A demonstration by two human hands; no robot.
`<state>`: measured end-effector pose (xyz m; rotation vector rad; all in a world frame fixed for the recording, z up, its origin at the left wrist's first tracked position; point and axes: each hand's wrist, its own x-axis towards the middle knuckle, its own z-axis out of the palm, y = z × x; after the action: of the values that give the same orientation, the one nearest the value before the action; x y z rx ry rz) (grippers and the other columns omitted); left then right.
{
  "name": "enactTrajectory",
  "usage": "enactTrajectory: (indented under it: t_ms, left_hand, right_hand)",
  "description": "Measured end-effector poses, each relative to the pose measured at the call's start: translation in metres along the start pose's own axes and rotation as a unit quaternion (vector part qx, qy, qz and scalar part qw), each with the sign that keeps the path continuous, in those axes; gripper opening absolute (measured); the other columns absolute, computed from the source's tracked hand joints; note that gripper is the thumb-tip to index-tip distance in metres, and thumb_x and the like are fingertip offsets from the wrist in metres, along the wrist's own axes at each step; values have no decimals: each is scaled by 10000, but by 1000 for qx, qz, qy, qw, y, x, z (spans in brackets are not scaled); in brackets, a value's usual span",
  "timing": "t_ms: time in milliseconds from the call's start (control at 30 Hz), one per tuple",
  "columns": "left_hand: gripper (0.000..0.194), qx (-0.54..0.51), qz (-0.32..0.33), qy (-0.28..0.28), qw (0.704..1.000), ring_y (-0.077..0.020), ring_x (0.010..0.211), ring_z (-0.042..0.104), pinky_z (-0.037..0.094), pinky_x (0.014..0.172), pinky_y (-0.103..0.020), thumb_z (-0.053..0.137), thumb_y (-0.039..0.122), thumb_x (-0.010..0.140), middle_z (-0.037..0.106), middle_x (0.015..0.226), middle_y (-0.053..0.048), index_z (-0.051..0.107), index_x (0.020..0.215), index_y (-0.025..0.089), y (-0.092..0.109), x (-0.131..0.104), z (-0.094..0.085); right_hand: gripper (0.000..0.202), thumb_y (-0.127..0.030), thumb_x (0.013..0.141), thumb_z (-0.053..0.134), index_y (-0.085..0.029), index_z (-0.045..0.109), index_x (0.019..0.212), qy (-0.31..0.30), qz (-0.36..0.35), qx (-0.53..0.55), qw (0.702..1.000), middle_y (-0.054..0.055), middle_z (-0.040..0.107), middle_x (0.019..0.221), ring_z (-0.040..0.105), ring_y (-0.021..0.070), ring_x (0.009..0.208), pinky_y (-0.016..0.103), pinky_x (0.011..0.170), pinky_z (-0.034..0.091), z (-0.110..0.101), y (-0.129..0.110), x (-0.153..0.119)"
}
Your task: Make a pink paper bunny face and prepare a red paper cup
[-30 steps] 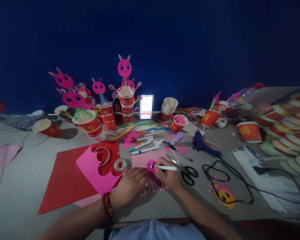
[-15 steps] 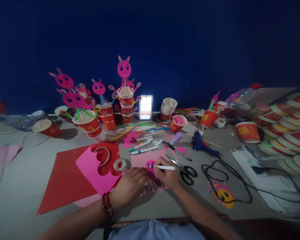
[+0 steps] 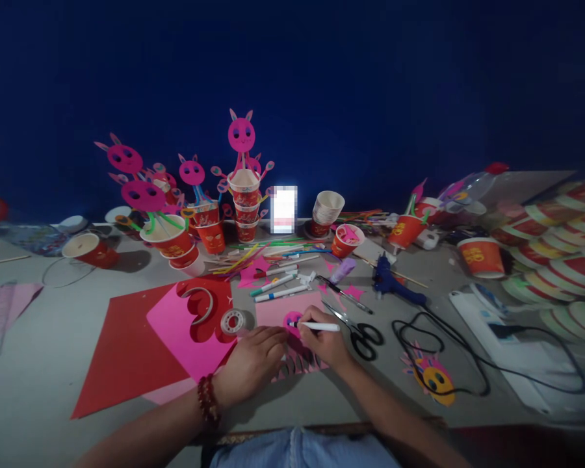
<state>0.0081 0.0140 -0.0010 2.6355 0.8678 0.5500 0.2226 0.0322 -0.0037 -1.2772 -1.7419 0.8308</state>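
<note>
Dark blue backdrop (image 3: pixel 292 78) rose behind a grey tabletop (image 3: pixel 29 396) crowded with craft supplies. Near the front, a small magenta disc (image 3: pixel 290 316) with purple eye shapes lay on a light pink sheet (image 3: pixel 272 307), between the two hands. Closed around a white marker (image 3: pixel 324 327), the right hand (image 3: pixel 325 338) held its tip against the disc. The left hand (image 3: pixel 254 359) lay palm down with its fingers extended together, the fingertips at the disc's near edge (a bracelet of dark red beads (image 3: pixel 207 400) circled that wrist). Just right of the sheet rested black-handled scissors (image 3: pixel 355 329), and beyond them a blue glue gun (image 3: pixel 384 278). To the left, a tape roll (image 3: pixel 242 321) sat beside magenta paper (image 3: pixel 182 335) with scalloped cut-outs, which overlapped a red sheet (image 3: pixel 121 364). Farther back stood stacked paper cups (image 3: pixel 246 196), topped by a pink round-faced figure (image 3: pixel 242 135).
</note>
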Motion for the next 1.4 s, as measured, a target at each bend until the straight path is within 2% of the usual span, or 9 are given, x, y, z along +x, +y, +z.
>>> enactTrajectory:
  t_ms: [800,1000,1400]
  left_hand:
    - [200,1,-1,3,1000,-259,1200,621,530,1010,-428,559,136,937,682,1259,-131,599,1132,141,2,1,-4]
    - [247,5,-1,-1,1000,-259,1220,608,520,1025,-432,572,116,917,676,1267,-135,592,1161,143,2,0,-3]
    - [218,-4,-9,4,1000,-240,1192,626,528,1008,-418,555,151,939,686,1258,-120,601,1152,154,1,0,-2]
  right_hand:
    - [180,-209,860,524,-234,512,682,26,2,5,1000,-33,549,614,523,147,567,254,575,400,-1,-2,2]
    - [180,-197,851,526,-238,503,678,31,4,10,999,-32,543,613,516,148,564,259,571,400,-1,-3,1]
    - [188,-215,867,509,-240,480,683,49,6,27,998,-48,487,592,460,140,545,255,544,370,0,0,0]
